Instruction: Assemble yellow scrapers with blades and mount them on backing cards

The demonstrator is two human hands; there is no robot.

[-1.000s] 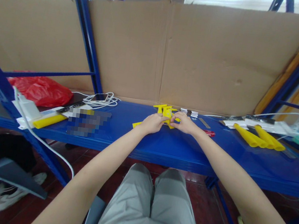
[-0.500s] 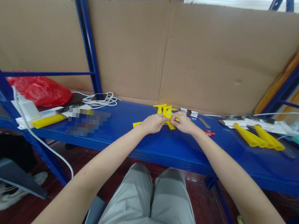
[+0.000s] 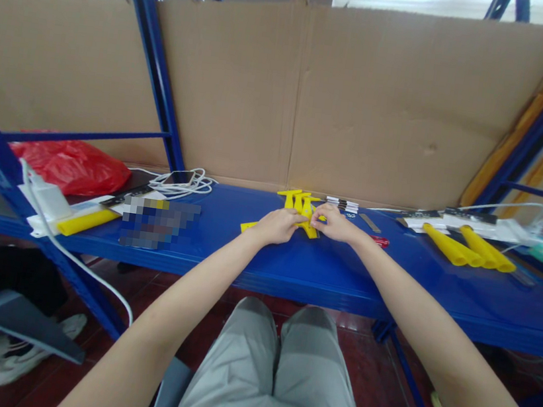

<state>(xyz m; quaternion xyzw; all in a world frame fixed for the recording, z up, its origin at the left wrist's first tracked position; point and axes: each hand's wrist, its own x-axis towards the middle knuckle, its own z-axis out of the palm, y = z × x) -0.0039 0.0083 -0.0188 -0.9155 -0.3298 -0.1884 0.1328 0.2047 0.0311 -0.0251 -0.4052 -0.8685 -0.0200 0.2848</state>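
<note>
My left hand (image 3: 276,225) is closed over a yellow plastic part (image 3: 311,231) on the blue shelf, and one yellow end (image 3: 247,226) sticks out to the left of the hand. Close beside it on the right, my right hand (image 3: 333,223) has thumb and forefinger pinched together at the part; whatever lies between those fingertips is too small to tell. Just behind both hands stand several yellow T-shaped pieces (image 3: 296,197), their lower ends partly hidden by my fingers.
Behind my right hand lie black-and-white strips (image 3: 344,204), a flat metal piece (image 3: 370,223) and a red tool (image 3: 380,242). Several yellow tubes (image 3: 446,245) rest at right. At left are a white cable (image 3: 187,184), another yellow tube (image 3: 87,223) and a red bag (image 3: 74,164). Cardboard (image 3: 364,109) closes the back.
Both hands stay at the yellow part with almost the same grip. Only a very slight shift of the view shows.
</note>
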